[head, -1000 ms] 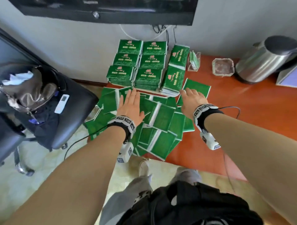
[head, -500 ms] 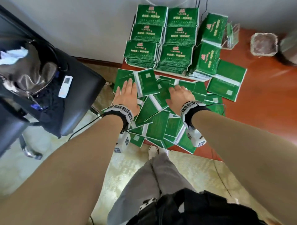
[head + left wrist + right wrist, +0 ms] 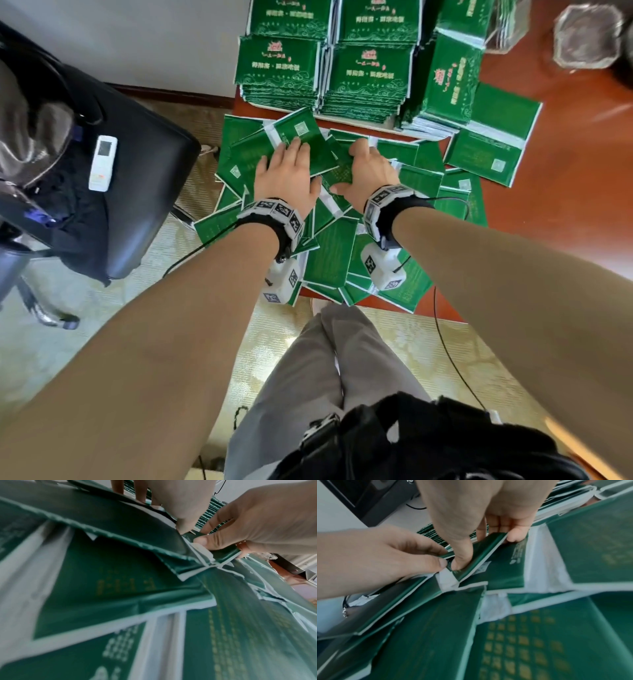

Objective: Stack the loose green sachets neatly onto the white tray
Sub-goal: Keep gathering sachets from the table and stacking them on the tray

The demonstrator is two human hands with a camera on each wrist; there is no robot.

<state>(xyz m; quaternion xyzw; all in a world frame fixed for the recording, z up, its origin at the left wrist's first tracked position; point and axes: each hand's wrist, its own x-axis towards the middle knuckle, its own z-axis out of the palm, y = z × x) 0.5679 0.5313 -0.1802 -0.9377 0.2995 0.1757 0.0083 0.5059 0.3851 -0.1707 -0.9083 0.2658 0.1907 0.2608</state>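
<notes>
Overhead, both hands lie on the loose glossy green sachets (image 3: 329, 260). Only the wrist views show the left hand (image 3: 373, 561) and right hand (image 3: 488, 513) pinching one sachet (image 3: 476, 557).

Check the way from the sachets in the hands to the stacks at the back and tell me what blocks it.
Nothing visible blocks it. Both the left hand and the right hand grip sachets from the loose pile; only more flat sachets lie before the neat stacks.
</notes>
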